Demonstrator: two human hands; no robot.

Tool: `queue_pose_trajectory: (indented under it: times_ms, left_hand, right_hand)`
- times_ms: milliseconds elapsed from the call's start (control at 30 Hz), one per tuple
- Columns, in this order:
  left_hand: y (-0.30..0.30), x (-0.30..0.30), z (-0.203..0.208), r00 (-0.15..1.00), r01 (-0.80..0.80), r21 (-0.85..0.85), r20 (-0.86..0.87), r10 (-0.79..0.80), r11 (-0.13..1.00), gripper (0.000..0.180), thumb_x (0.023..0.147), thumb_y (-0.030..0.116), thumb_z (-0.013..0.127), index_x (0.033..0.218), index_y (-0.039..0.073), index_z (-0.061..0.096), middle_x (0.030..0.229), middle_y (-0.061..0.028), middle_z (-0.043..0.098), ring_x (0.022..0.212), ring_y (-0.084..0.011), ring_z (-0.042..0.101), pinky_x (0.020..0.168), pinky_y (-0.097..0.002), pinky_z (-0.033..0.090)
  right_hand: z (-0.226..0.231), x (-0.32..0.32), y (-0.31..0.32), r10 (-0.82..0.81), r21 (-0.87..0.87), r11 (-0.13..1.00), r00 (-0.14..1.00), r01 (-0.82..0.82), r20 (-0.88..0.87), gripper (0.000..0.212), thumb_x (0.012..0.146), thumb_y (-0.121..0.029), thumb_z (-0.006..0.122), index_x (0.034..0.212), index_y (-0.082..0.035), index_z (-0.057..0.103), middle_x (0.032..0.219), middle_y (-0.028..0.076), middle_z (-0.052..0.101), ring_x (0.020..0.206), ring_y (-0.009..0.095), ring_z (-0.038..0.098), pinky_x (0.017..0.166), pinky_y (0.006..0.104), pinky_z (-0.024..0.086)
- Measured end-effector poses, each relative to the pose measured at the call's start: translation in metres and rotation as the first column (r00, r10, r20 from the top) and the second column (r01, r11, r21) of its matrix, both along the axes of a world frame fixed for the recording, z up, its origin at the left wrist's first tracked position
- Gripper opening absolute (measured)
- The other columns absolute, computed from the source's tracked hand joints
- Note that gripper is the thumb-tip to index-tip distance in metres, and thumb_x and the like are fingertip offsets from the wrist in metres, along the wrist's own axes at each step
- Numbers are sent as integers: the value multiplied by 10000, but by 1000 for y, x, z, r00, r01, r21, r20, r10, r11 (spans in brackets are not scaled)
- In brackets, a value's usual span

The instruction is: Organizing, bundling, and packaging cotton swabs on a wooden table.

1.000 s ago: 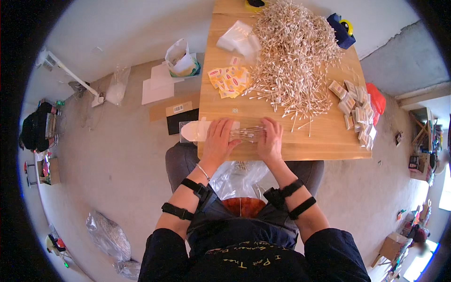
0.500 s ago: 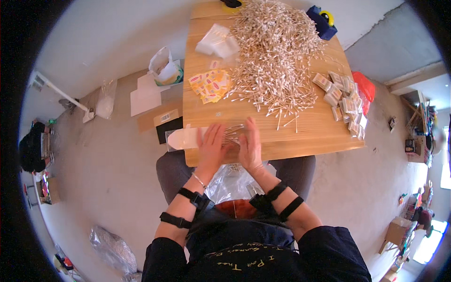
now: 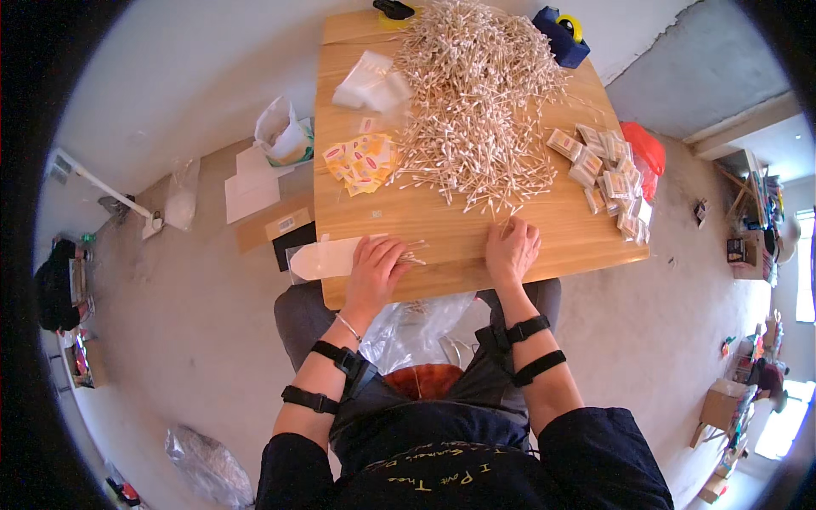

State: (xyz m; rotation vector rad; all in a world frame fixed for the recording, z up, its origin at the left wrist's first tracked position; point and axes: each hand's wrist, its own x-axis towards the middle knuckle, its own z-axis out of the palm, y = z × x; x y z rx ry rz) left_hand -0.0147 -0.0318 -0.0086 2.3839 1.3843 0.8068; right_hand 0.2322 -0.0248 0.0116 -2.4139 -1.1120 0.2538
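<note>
Near the front left edge of the table, my left hand is closed over a small bunch of cotton swabs, whose tips stick out to the right of its fingers. From under that hand a white card strip runs leftward, its end in clear plastic at the table edge. My right hand rests farther right with curled fingers, just below the large heap of cotton swabs. What its fingertips hold, if anything, is hidden.
Yellow printed cards lie left of the heap, with clear plastic sleeves behind them. Several small filled packs are piled at right, beside a red bag. A blue tape dispenser stands at the back.
My hands have separated: the right moved away to the right, toward the heap's near edge. My left hand stays with the swabs and card, its fingers now curled over them.
</note>
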Motion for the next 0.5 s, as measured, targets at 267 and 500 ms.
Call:
queue_pose_trajectory:
  times_ms: [267,500]
  left_hand:
    - [-2,-2,5,1000,1,36,30,-2,999,330,791,200,731,1099,113,653,1121,-10,640,1134,-212,556,1097,-461,337]
    - [-2,-1,7,998,5,27,63,-6,1000,301,791,178,728,1072,96,660,1118,-34,643,1130,-226,559,1103,-462,335]
  right_hand:
    - [-25,7,-19,129,203,969,988,-144,86,110,854,-163,642,933,-99,685,932,107,602,949,325,560,836,432,454]
    - [-27,-23,-19,347,286,886,931,-365,113,104,825,-117,652,921,-101,688,903,92,590,901,314,550,814,423,448]
